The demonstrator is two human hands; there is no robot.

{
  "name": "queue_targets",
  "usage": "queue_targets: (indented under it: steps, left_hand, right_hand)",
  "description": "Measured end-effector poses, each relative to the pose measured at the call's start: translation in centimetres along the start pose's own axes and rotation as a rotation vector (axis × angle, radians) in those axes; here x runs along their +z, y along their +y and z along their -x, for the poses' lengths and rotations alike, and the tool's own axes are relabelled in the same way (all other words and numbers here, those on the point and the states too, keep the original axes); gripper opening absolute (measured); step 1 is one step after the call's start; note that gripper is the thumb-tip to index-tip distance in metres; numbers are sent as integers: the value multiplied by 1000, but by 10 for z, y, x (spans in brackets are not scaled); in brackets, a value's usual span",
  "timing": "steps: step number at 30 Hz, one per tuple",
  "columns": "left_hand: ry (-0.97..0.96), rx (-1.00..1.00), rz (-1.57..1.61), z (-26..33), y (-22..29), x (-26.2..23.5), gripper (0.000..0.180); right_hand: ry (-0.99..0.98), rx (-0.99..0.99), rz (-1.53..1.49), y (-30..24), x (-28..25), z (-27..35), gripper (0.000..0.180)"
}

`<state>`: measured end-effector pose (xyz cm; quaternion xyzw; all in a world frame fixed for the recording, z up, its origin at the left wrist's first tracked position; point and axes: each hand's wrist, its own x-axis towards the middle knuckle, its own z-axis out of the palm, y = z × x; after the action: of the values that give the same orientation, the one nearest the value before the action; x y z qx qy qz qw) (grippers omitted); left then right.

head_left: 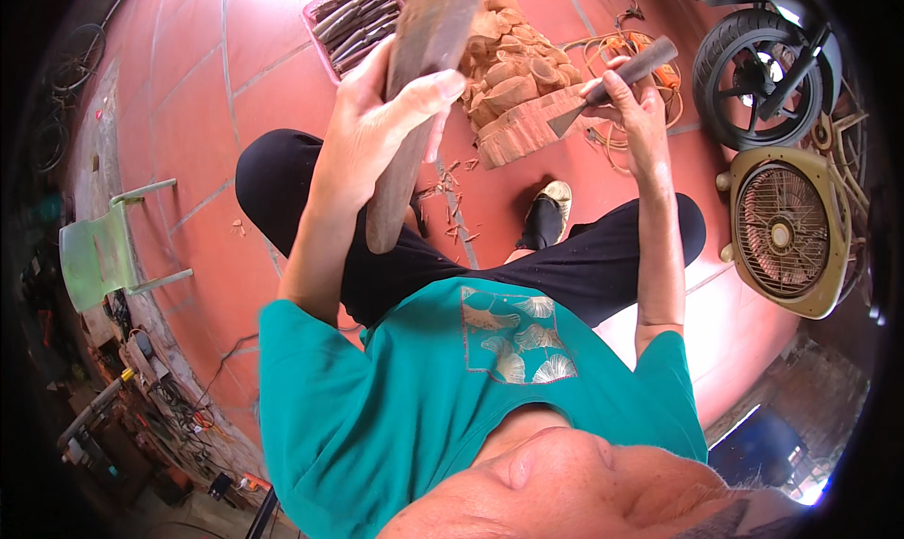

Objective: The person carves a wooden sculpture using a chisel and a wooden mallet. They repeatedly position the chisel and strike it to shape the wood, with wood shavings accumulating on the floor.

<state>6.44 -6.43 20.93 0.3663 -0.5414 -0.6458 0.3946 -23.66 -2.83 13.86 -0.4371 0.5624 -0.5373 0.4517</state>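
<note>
While the person sits with legs in black trousers stretched over the red tiled floor (198, 96), the left hand (377, 125) is wrapped tight around a long, flat wooden mallet (424, 78), thumb laid across its face, holding it raised and tilted so that its lower end hangs above the left thigh and its upper end runs out at twelve o'clock. At about one o'clock the right hand (633, 106) is clamped on the dark handle of a chisel (612, 82), whose blade slants down toward nine o'clock and meets the edge of a carved wooden block (527, 125) lying on the floor beyond the knees. Wood chips (452, 195) are scattered just below the block, between the legs. A pink tray of chisels (353, 16) sits at eleven o'clock, just beside the mallet. One slippered foot (548, 214) rests near the block. To the right, at three o'clock, a box fan (786, 233) lies below a scooter wheel (753, 78); a green plastic chair (99, 252) stands well apart at nine o'clock.
</note>
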Motion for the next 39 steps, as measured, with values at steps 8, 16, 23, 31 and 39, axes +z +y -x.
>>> queue_targets:
  steps: [8,16,23,31,39]
  left_hand:
    - [343,-8,105,28,-28,-22,44]
    - [482,-101,258,32,-42,-53,41]
    - [502,-155,314,31,-40,-62,51]
    - [476,-163,183,23,-49,-62,50]
    - [493,-183,215,19,-48,-57,52]
  right_hand:
    - [-247,-54,204,-29,30,-62,40]
    - [-435,-118,291,-5,61,-103,44]
    - [-568,-94,250,10,60,-111,43]
    - [-653,-52,291,12,51,-116,49]
    - [-516,-67,249,13,40,-115,44]
